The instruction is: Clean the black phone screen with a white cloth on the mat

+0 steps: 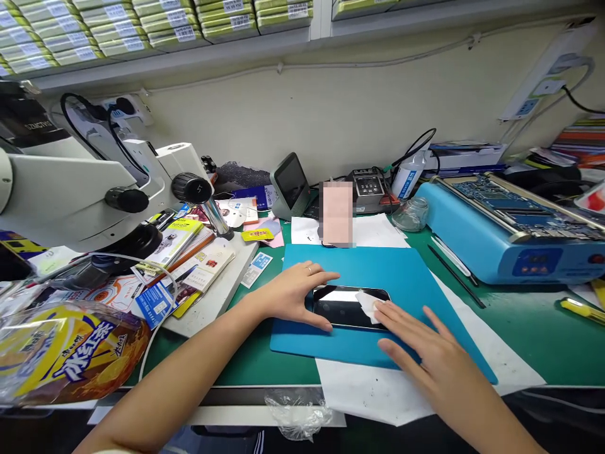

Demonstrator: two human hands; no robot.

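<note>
Phone at the centre of the frame, screen up on the blue mat.
Over on the left, a white microscope juts in above a glossy yellow-and-brown package at lower left; mid-frame, here's the left hand, thumb and fingers spread apart around the phone's left end; right of centre, the right hand, thumb standing off, presses its fingertips on a white wipe against the screen; far right, a blue machine sits on the green table.
</note>
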